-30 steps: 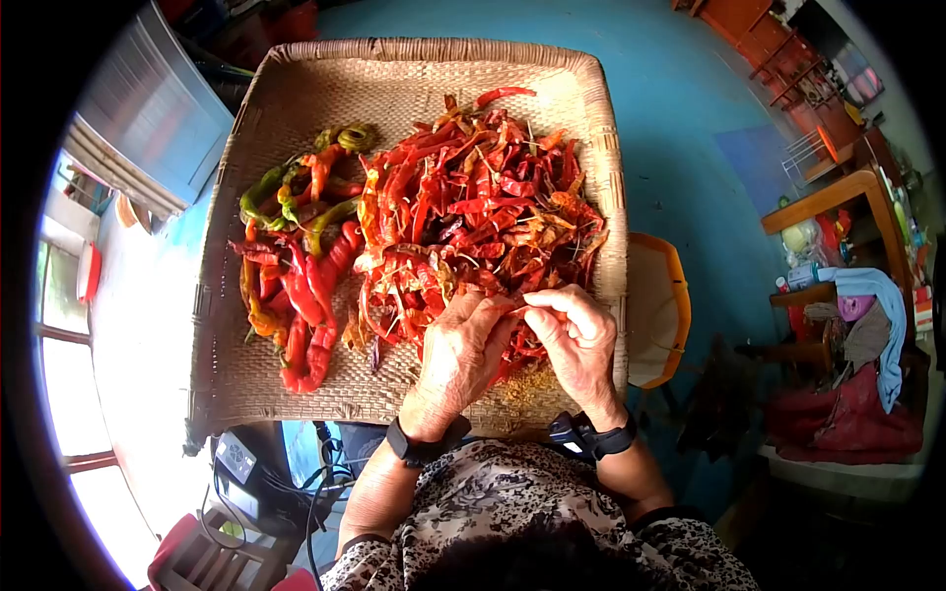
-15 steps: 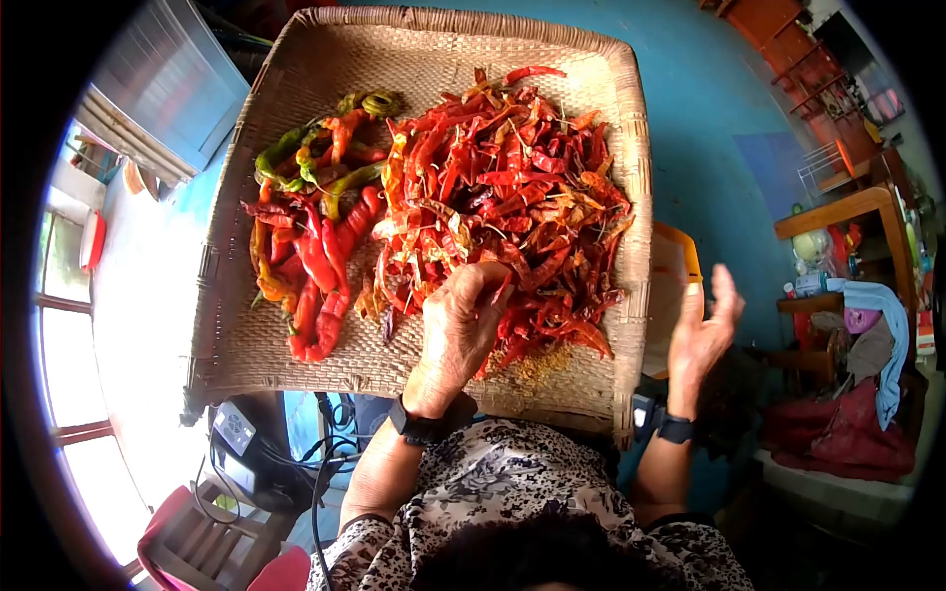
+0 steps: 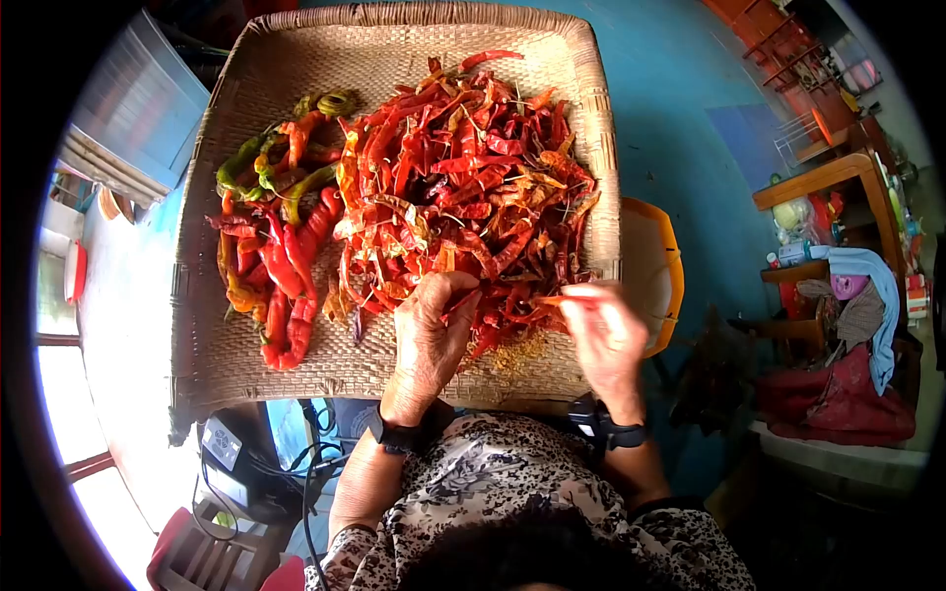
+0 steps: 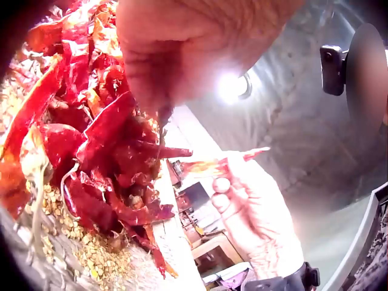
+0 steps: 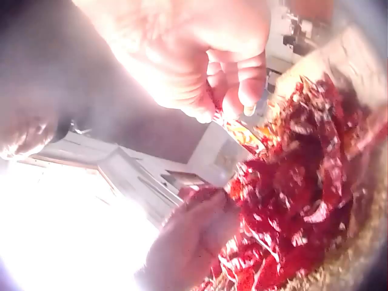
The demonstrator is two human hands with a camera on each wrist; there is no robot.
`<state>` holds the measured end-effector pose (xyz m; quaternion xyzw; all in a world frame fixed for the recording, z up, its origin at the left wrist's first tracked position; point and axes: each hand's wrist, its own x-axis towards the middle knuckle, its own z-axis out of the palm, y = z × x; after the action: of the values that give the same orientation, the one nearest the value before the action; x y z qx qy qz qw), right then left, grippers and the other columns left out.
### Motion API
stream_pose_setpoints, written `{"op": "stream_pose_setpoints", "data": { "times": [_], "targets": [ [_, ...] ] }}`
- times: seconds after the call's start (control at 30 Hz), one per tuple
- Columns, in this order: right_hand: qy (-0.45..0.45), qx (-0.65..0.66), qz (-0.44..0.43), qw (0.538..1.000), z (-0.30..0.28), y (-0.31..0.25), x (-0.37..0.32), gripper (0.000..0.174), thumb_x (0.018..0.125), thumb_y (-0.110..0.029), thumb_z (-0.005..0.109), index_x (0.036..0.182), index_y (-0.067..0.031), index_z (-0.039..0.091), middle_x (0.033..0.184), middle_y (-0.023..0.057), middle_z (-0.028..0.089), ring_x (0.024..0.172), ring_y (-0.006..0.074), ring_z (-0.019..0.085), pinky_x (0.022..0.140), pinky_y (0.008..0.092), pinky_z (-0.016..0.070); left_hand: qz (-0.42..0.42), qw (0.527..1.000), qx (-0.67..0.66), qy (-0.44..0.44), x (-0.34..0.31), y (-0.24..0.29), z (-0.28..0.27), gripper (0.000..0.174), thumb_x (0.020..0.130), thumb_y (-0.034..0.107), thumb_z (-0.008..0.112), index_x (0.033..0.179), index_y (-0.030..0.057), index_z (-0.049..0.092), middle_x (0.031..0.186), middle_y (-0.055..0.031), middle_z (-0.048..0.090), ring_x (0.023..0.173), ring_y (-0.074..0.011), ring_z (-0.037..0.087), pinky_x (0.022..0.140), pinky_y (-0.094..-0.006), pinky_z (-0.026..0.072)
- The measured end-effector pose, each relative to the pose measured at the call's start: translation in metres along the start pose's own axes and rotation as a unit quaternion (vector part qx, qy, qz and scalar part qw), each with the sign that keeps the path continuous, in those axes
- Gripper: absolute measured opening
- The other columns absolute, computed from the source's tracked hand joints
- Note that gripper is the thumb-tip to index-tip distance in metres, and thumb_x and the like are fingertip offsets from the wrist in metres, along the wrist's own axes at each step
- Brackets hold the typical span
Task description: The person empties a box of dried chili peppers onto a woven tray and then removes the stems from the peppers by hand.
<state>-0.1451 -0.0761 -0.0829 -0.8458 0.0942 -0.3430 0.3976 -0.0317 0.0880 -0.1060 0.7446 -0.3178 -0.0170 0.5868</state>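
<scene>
Red pepper pinched by right hand; left hand curls into heap.

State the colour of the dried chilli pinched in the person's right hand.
Orange-red. The chilli in the right hand shows best in the left wrist view.

dried chillies in tray, fresh chillies left

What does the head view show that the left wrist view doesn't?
Only the head view: the whole woven tray, fresh green and red chilies on its left part, an orange tub beside it. Only the left wrist view: a bright light. Both: the dried chilies, loose seeds, the left hand pinching into the pile, the right hand pinching a chili strip.
</scene>
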Motion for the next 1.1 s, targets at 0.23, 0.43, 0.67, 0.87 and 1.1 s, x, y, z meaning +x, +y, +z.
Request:
{"op": "stream_pose_setpoints", "data": {
  "times": [0.23, 0.43, 0.67, 0.87, 1.1],
  "targets": [
    [0.218, -0.331, 0.088, 0.914, -0.075, 0.02, 0.017, 0.035, 0.089, -0.008, 0.062, 0.122, 0.0013, 0.054, 0.096, 0.0094, 0.064, 0.078, 0.0201, 0.06, 0.072, 0.0313, 0.0503, -0.064, 0.991, -0.118, 0.009, -0.007, -0.009, 0.009, 0.014, 0.084, -0.002, 0.066, 0.095, 0.003, 0.06, 0.083, -0.007, 0.066, 0.075, -0.0132, 0.064, 0.068, -0.0262, 0.051],
    [-0.042, 0.024, 0.135, 0.99, -0.023, -0.016, -0.014, 0.036, 0.086, -0.01, 0.068, 0.121, -0.0052, 0.059, 0.098, 0.0118, 0.064, 0.071, 0.0175, 0.062, 0.062, 0.0307, 0.0527, -0.155, 0.953, -0.258, -0.026, -0.01, 0.007, 0.016, 0.011, 0.088, 0.001, 0.065, 0.097, 0.0013, 0.059, 0.083, -0.0011, 0.065, 0.079, -0.0063, 0.06, 0.07, -0.0224, 0.0507],
    [-0.137, -0.053, 0.021, 0.989, 0.022, -0.012, -0.022, 0.016, 0.082, -0.001, 0.065, 0.098, -0.0005, 0.061, 0.081, 0.0128, 0.059, 0.069, 0.0286, 0.06, 0.06, 0.036, 0.0476, -0.144, 0.955, -0.242, -0.097, -0.018, 0.0, 0.019, 0.014, 0.087, 0.002, 0.065, 0.1, 0.0, 0.059, 0.091, -0.0054, 0.065, 0.084, -0.0103, 0.062, 0.076, -0.025, 0.0521],
    [-0.024, -0.059, 0.154, 0.986, -0.028, -0.012, -0.014, 0.015, 0.089, -0.01, 0.063, 0.1, 0.0005, 0.063, 0.084, 0.0061, 0.065, 0.069, 0.016, 0.06, 0.059, 0.0293, 0.0484, -0.088, 0.973, -0.186, -0.106, -0.009, 0.005, 0.013, 0.024, 0.087, 0.011, 0.069, 0.107, 0.0025, 0.06, 0.098, -0.0094, 0.065, 0.081, -0.0163, 0.065, 0.074, -0.0281, 0.0532],
    [0.128, -0.421, 0.118, 0.89, -0.078, 0.027, 0.002, 0.039, 0.089, -0.013, 0.063, 0.126, -0.0011, 0.054, 0.101, 0.0169, 0.065, 0.088, 0.0286, 0.066, 0.077, 0.0348, 0.0535, 0.179, 0.96, 0.19, -0.098, 0.007, 0.004, 0.028, 0.027, 0.078, -0.004, 0.065, 0.104, 0.0035, 0.062, 0.102, -0.0103, 0.06, 0.08, -0.0257, 0.065, 0.065, -0.0347, 0.0561]
  ]
}}
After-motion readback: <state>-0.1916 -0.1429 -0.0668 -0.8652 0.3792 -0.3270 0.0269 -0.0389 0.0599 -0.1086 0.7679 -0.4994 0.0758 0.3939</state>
